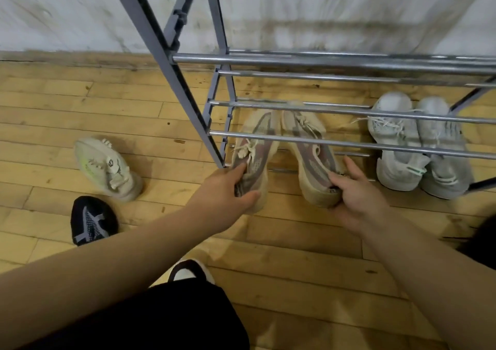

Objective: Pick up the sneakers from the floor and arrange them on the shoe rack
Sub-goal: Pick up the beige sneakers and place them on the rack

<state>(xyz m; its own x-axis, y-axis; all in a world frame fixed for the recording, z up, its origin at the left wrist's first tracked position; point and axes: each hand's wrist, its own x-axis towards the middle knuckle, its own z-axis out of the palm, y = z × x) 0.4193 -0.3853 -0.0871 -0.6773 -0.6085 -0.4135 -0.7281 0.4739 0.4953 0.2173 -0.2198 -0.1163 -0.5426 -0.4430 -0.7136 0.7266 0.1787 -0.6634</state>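
Two tan sneakers with brownish stripes lie toes-first under the lowest bars of the grey metal shoe rack (322, 61). My left hand (228, 191) grips the heel of the left tan sneaker (253, 151), thumb inside the opening. My right hand (354, 191) grips the heel of the right tan sneaker (311, 156). A pair of white sneakers (413, 145) sits on the bottom tier at the right. On the floor to the left lie a cream sneaker with a green stripe (107, 166) and a black sneaker (92, 221).
The wooden plank floor (80, 108) stretches left of the rack. A stained white wall (67, 11) stands behind. The rack's slanted side post (161, 54) is just left of my left hand. My own foot in a black and white shoe (188, 269) is below.
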